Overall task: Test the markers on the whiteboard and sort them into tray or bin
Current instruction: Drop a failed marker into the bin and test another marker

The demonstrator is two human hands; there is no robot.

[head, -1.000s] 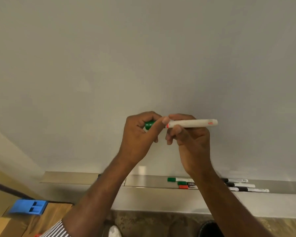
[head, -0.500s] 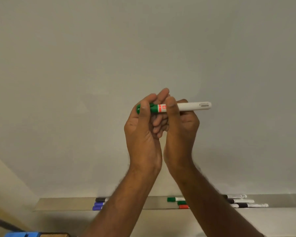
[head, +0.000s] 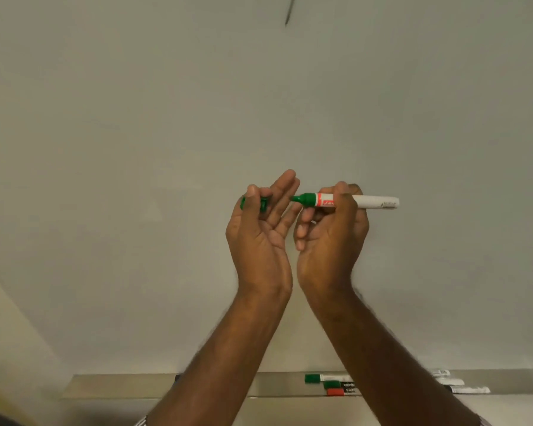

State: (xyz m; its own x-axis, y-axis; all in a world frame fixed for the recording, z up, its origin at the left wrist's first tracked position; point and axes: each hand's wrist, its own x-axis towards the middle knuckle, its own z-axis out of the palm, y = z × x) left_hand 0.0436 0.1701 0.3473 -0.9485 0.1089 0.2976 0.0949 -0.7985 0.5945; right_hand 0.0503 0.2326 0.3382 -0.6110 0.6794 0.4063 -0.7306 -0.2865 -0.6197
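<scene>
My right hand (head: pixel 333 232) grips a white marker (head: pixel 373 202) with a green nib end and a red band, held level in front of the whiteboard (head: pixel 166 149), nib pointing left. The marker is uncapped. My left hand (head: pixel 262 229) holds the green cap (head: pixel 262 203) between thumb and forefinger, its other fingers stretched upward just left of the nib. Both hands are raised close together, a little apart from the board surface.
A metal marker tray (head: pixel 111 385) runs along the board's lower edge. On it lie two green-capped markers (head: pixel 313 378), a red-capped marker (head: pixel 335 392) and white marker barrels (head: pixel 470 390) to the right of my right arm. A dark pen stroke (head: pixel 288 13) shows at the board's top.
The hands rose in front of the board and pulled apart. The green cap came off the marker and stays in my left hand; the view tilted upward.
</scene>
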